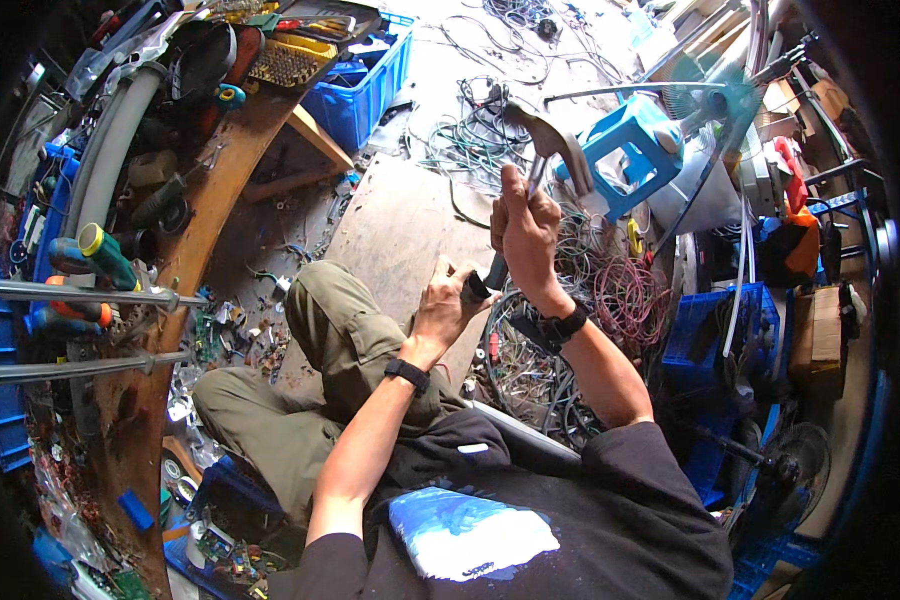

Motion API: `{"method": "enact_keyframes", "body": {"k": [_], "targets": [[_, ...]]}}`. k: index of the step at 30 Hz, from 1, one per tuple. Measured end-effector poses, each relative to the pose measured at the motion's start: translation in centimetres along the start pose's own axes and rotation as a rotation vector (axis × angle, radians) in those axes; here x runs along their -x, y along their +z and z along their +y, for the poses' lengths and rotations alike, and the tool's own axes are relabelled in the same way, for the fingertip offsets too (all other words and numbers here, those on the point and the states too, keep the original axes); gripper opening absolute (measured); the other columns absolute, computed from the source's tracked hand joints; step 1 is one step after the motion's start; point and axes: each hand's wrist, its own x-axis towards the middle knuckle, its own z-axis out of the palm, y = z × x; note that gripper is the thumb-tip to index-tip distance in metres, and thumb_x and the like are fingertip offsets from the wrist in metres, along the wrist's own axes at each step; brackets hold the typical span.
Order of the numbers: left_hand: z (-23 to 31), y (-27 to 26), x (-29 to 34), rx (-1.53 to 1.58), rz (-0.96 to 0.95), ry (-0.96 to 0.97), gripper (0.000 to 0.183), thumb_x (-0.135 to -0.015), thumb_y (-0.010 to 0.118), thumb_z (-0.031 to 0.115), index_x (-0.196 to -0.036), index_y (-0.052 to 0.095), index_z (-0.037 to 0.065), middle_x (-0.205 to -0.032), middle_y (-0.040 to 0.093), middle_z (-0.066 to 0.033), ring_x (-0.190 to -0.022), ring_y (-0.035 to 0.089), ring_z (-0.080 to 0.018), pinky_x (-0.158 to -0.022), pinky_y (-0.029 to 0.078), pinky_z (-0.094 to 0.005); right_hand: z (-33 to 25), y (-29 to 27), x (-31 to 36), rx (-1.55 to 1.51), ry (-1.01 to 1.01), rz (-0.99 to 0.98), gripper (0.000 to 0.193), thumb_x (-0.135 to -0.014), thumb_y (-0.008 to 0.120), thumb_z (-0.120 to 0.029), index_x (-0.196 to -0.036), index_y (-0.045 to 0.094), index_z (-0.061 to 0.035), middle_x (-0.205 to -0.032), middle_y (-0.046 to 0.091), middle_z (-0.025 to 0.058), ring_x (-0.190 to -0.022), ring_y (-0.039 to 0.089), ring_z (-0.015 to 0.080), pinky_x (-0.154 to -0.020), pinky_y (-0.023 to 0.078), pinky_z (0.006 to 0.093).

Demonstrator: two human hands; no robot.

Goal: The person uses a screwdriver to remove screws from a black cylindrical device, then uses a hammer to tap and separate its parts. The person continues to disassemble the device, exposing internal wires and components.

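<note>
My right hand [526,232] is closed round the shaft of a claw hammer [550,140], thumb pointing up along it. The hammer's worn metal head is raised, and the lower end of its dark handle shows below my fist. My left hand [444,305] is closed at that lower end, beside a small black piece [477,288] at its fingertips. Whether this piece is part of the handle or a separate thing, I cannot tell. Both hands are above a wooden board [390,215] on the floor, in front of my bent knees.
A wooden bench [220,180] with tools and hoses runs along the left. A blue crate [370,100] stands at the far left. A blue stool [630,150] and a fan [710,100] are at the right. Tangled wires [630,300] and circuit scraps [230,330] litter the floor.
</note>
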Motion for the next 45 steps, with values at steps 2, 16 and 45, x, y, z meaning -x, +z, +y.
{"method": "enact_keyframes", "body": {"k": [2,16,45], "targets": [[0.1,0.1,0.1,0.000,-0.016,-0.002,0.047,-0.083,0.086,0.033,-0.115,0.066,0.006,-0.106,0.057,-0.0212,-0.093,0.065,-0.0426,-0.078,0.056,-0.0492,0.4,0.2,-0.8,0.161,-0.017,0.047,0.054,-0.108,0.059,-0.038,-0.063,0.050,-0.0089,-0.052,0.043,-0.0052,-0.047,0.035,0.0044,-0.045,0.026,0.0272],[-0.5,0.2,-0.2,-0.020,0.095,-0.014,0.050,-0.085,0.084,0.028,-0.124,0.063,0.005,-0.109,0.060,-0.0208,-0.094,0.066,-0.0432,-0.077,0.056,-0.0495,-0.5,-0.3,0.7,0.034,-0.122,-0.331,0.037,-0.109,0.057,-0.020,-0.074,0.050,-0.0102,-0.061,0.053,-0.0010,-0.051,0.046,0.0060,-0.049,0.039,0.0247],[-0.9,0.2,0.6,-0.046,0.119,-0.048,0.047,-0.083,0.085,0.027,-0.120,0.065,0.008,-0.109,0.060,-0.0205,-0.093,0.067,-0.0439,-0.077,0.057,-0.0496,0.1,-1.3,2.0,-0.033,0.025,-0.461,0.046,-0.111,0.054,-0.028,-0.070,0.045,-0.0094,-0.059,0.040,-0.0033,-0.050,0.034,0.0078,-0.049,0.026,0.0273]]}}
